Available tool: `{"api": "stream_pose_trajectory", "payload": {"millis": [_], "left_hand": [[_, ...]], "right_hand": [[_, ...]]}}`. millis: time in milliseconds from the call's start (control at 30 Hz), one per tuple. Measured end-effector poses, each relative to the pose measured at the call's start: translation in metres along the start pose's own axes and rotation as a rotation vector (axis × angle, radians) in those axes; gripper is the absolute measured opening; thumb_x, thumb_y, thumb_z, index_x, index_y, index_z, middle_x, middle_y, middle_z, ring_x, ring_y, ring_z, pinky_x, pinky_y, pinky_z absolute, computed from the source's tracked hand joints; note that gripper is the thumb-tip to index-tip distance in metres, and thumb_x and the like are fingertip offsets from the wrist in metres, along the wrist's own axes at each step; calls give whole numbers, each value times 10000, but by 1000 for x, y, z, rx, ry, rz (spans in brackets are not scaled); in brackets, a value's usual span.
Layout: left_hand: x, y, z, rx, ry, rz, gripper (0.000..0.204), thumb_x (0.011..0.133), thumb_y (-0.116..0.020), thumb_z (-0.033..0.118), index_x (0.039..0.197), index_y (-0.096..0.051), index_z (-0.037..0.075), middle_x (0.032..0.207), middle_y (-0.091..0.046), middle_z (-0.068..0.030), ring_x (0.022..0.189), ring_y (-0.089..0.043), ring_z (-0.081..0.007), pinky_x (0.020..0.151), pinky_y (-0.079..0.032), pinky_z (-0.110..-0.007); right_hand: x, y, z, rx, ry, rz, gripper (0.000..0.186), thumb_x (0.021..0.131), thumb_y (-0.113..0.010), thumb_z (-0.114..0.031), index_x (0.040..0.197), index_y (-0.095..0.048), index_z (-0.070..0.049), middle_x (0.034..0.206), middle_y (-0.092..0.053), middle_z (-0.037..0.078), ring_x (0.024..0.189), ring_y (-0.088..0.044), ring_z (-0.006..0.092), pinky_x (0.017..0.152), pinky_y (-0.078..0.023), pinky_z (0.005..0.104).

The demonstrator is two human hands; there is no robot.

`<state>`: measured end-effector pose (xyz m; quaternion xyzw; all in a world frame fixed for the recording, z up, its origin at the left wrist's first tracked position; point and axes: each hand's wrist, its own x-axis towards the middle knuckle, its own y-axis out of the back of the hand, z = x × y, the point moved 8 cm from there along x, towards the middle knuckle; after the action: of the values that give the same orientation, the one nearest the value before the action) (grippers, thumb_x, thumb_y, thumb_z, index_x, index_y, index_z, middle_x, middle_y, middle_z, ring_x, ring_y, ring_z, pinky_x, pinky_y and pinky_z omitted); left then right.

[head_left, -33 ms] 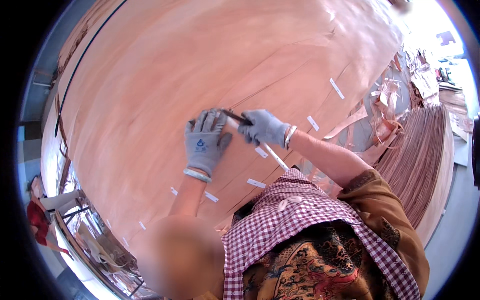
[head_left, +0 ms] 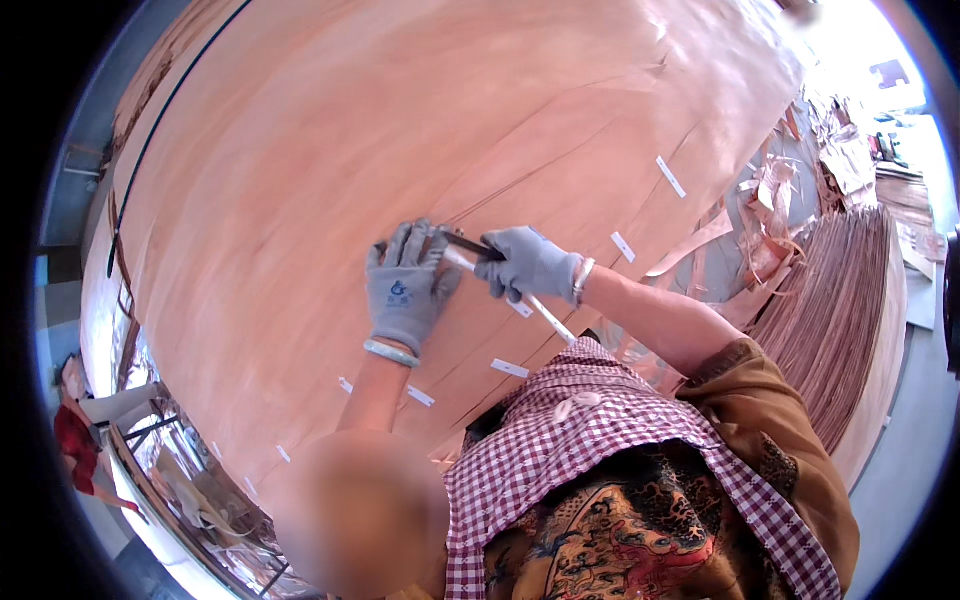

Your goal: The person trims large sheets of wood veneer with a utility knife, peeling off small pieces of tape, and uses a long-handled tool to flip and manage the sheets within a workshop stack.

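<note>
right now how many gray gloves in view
2 gray gloves: one on the left hand, against the veneer; one on the right hand, holding a slim dark tool.

Dark tool [head_left: 466, 243] — rear end hidden inside right hand [head_left: 530, 263].
Tip contact with left hand [head_left: 405, 287]: cannot tell. Wood sheet [head_left: 300, 150] cut off by upper edge; round blurred patch [head_left: 370, 515], lower left — masks whatever lies behind.

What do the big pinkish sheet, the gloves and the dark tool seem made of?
Sheet: probably smooth wood veneer, given its streaks and splits. Gloves: likely dull knit fabric, fitting snugly. Tool: perhaps metal, being slim and dark; finish unclear.
</note>
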<state>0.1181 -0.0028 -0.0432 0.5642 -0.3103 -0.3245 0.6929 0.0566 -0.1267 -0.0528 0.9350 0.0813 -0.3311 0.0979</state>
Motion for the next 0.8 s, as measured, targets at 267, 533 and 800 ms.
{"api": "stream_pose_trajectory", "payload": {"millis": [267,533,800], "left_hand": [[11,12,12,-23,74,23,624,817,-635,387,1366,-455,149,1413,-421,-101,1296,-388,-298,1062,-269,-473],[6,11,-17,-53,344,179,809,784,-690,445,1417,-352,73,1466,-353,-123,1373,-286,-318,1108,-210,-473],[-10,7,-24,-33,371,197,721,801,-678,432,1394,-414,116,1459,-369,-126,1366,-301,-321,1097,-226,-471]], "right_hand": [[-9,137,16,177,64,291,171,912,-559,-168,1011,-578,-30,783,-647,65,564,-533,94,492,-426,237],[-10,130,9,225,139,224,209,901,-573,-186,1049,-562,-40,782,-645,59,500,-512,53,421,-338,181],[-6,125,7,252,113,160,199,903,-578,-190,1032,-559,-39,784,-644,52,521,-517,44,428,-338,183]]}}
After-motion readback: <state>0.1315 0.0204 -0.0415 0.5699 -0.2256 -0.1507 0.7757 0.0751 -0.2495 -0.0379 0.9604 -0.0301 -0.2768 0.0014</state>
